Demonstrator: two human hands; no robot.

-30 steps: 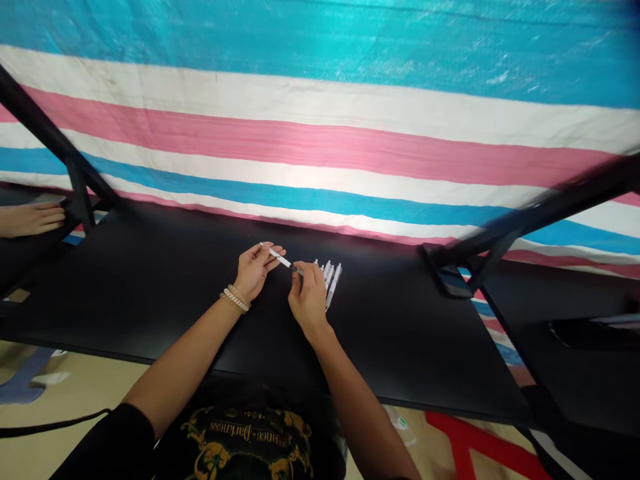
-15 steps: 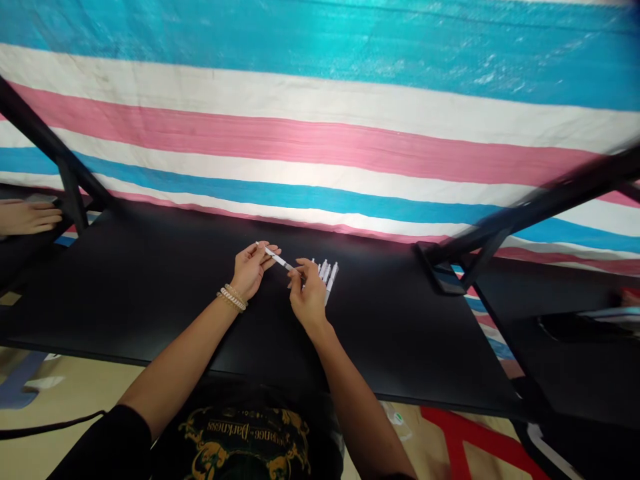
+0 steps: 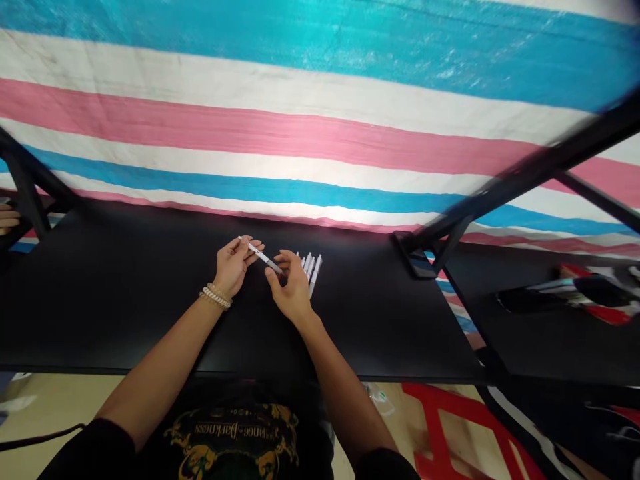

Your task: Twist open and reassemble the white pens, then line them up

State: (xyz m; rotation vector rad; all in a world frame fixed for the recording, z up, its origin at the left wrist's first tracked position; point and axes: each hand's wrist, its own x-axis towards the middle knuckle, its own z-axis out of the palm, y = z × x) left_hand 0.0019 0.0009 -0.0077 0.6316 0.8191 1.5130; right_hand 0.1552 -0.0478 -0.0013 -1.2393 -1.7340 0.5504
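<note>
A slim white pen [image 3: 260,255] with a dark tip lies across the gap between my hands. My left hand [image 3: 233,265], wearing beaded bracelets [image 3: 215,297], holds the pen's upper part between its fingers. My right hand [image 3: 291,283] pinches the dark tip end, though its fingers partly hide that end. Just beyond my right hand, several white pens [image 3: 309,269] lie side by side on the black table [image 3: 150,320], almost touching my fingers.
A black table fills the middle of the view, with black metal struts [image 3: 520,175] above it and a striped tarpaulin [image 3: 300,133] behind. A co-worker's hand [image 3: 6,220] shows at the far left edge. A red frame [image 3: 440,427] stands on the floor below.
The whole view has swung, so the table and my hands sit further left. Both hands keep the same hold on the pen. The co-worker's hand has mostly left the view.
</note>
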